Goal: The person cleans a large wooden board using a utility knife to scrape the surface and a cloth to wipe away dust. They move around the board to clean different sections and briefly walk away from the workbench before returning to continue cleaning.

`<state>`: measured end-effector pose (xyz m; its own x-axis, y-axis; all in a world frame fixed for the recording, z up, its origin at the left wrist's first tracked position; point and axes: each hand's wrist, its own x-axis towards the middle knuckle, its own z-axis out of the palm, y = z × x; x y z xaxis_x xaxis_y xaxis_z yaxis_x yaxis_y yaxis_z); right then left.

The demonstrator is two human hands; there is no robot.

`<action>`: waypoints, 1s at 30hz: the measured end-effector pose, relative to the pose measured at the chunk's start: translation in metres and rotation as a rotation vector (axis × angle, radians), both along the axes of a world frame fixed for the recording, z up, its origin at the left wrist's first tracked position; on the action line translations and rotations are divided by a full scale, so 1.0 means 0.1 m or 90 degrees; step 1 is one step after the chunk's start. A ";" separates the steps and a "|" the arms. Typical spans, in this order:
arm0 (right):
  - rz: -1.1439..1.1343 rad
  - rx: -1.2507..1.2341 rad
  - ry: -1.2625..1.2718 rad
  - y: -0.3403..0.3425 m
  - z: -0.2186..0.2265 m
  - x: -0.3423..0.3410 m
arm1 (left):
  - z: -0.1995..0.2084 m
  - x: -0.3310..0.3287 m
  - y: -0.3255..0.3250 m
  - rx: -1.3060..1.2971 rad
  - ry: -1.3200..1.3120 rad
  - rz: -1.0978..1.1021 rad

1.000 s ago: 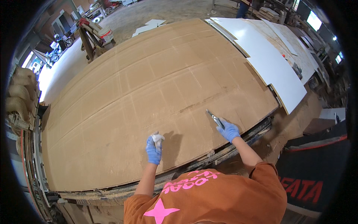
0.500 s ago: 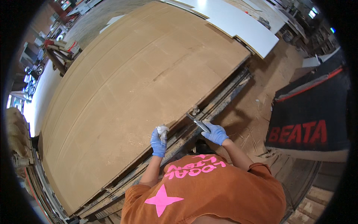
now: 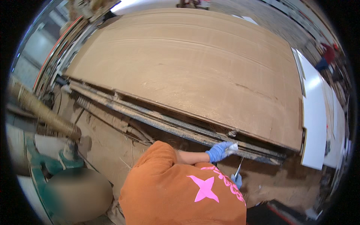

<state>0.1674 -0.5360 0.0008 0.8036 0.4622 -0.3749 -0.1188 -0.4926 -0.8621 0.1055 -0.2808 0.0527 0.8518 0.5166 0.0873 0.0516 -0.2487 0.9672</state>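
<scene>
My left hand [image 3: 218, 151], in a blue glove, is closed on a crumpled white wad [image 3: 231, 149]; whether it is cloth or plastic I cannot tell. It is over the dark rail [image 3: 180, 129] along the near edge of a large brown board [image 3: 168, 63]. Lower and to the right, my right hand [image 3: 237, 181] is partly hidden behind my orange shirt. Its gloved fingers wrap round what looks like a utility knife [image 3: 239, 168], whose narrow metal end points up toward the rail. A small knob-like fitting [image 3: 233, 132] sits at the board's edge, just beyond my left hand.
White panels [image 3: 315, 112] lie past the board's right end. Another person [image 3: 329, 54] in red is at the far right. A green machine [image 3: 60, 165] and a ribbed hose [image 3: 48, 112] stand at the left. Dusty ground [image 3: 262, 183] lies below the rail.
The view has swung left, bringing the green machine into sight. Both hands have come off the board's edge area toward my body, still with the wad and the knife.
</scene>
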 end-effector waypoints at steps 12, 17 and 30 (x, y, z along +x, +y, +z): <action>0.354 0.105 -0.165 1.16 0.39 0.64 | -0.10 -0.97 -0.16 -0.060 0.028 0.360; 0.478 0.096 -0.267 1.98 0.34 0.12 | -0.13 -1.67 0.11 0.003 0.045 0.482; 0.583 0.075 -0.408 3.95 0.61 -1.18 | 0.14 -3.90 0.54 0.008 0.099 0.719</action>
<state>0.0490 -0.1411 0.0614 0.1713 0.9827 0.0707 0.7285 -0.0780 -0.6806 -0.2844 -0.2263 0.0666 -0.0972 0.9947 0.0328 0.3709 0.0056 0.9286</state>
